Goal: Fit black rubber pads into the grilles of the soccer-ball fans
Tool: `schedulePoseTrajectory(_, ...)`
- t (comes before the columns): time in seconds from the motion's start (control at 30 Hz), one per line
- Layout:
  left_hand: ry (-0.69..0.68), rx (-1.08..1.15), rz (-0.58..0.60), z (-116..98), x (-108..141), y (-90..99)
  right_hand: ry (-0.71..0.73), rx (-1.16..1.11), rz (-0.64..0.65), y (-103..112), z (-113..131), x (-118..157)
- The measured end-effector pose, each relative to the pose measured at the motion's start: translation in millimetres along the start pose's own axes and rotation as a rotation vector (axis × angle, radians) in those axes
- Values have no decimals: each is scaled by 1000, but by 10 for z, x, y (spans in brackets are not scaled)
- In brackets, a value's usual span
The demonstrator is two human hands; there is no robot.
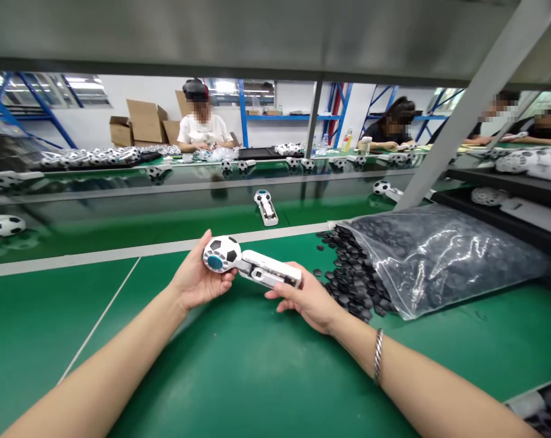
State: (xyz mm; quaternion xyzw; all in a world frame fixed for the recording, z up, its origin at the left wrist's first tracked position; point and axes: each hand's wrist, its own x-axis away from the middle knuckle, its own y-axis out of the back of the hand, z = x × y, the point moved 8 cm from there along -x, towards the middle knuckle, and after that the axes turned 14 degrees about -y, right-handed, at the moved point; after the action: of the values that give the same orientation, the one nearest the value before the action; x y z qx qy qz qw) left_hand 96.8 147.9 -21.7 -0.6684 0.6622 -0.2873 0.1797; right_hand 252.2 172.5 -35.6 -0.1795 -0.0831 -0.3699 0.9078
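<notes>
Between both hands I hold a white device with a football-patterned round head (228, 249) and a long handle whose side shows an open recess with parts inside. My left hand (200, 277) is closed around the ball end, where a blue disc shows near the fingers. At the far end of the handle, my right hand (309, 298) grips with thumb and fingers. The device is held tilted slightly, above the green table (239, 365). Just right of my right hand lies a heap of small black plates (353, 274), spilling from a clear plastic bag (440, 255).
Beyond the pale strip, a similar device (267, 208) lies on the green belt (202, 213), with more along its far side. Black trays (508, 207) with devices are stacked at right. A slanted grey post (476, 103) and overhead shelf frame the view. Several people work opposite.
</notes>
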Motion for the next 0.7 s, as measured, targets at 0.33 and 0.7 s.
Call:
schedulePoseTrajectory(0.33,-199,-7,178,177,156,-473,-283,-148,309,-371,-257,129)
schedulePoseTrajectory(0.7,-240,-397,288,497,211,-536,-252,-246,328,-342,-256,66)
